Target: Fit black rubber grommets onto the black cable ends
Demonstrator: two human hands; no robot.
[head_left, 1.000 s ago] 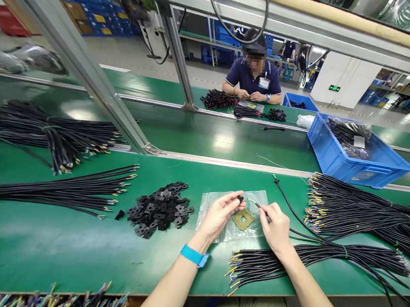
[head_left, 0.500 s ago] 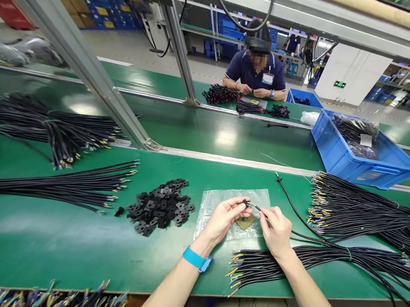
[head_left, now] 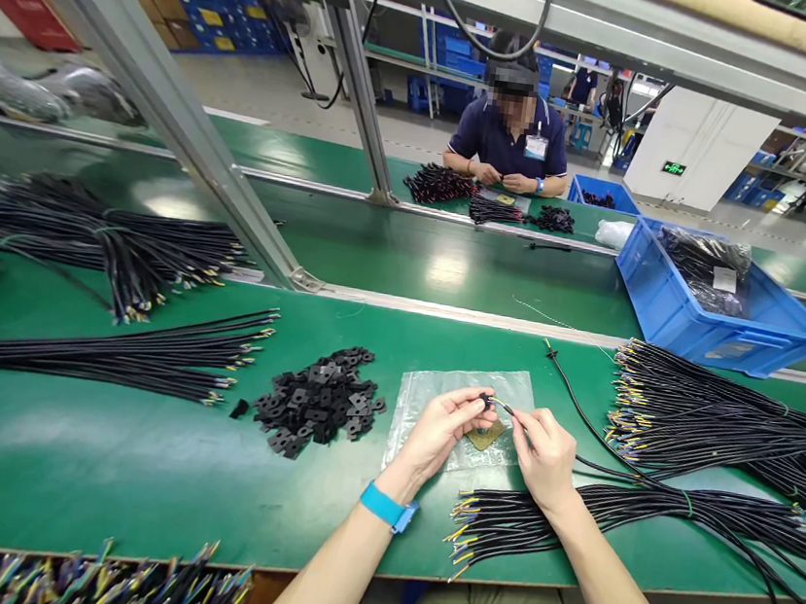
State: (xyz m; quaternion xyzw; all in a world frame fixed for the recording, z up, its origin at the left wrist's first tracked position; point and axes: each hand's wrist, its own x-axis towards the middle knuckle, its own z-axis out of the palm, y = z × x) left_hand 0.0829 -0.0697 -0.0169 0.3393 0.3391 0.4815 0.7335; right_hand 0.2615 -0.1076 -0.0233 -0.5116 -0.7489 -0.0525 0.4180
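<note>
Head view: right hand (head_left: 547, 454) pinches slim black-sheathed cable (head_left: 508, 410).

Under the left grip (head_left: 441, 426) lies a glossy plastic bag (head_left: 506, 385) on a smooth, shiny counter (head_left: 168, 479); left of that grip, matt clips (head_left: 321, 400).

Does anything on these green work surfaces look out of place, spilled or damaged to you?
One small black piece lies by itself, left of the pile of black pieces, as if strayed. A thin pale thread also lies loose, left of the large blue crate. I see no clear damage or spill.
</note>
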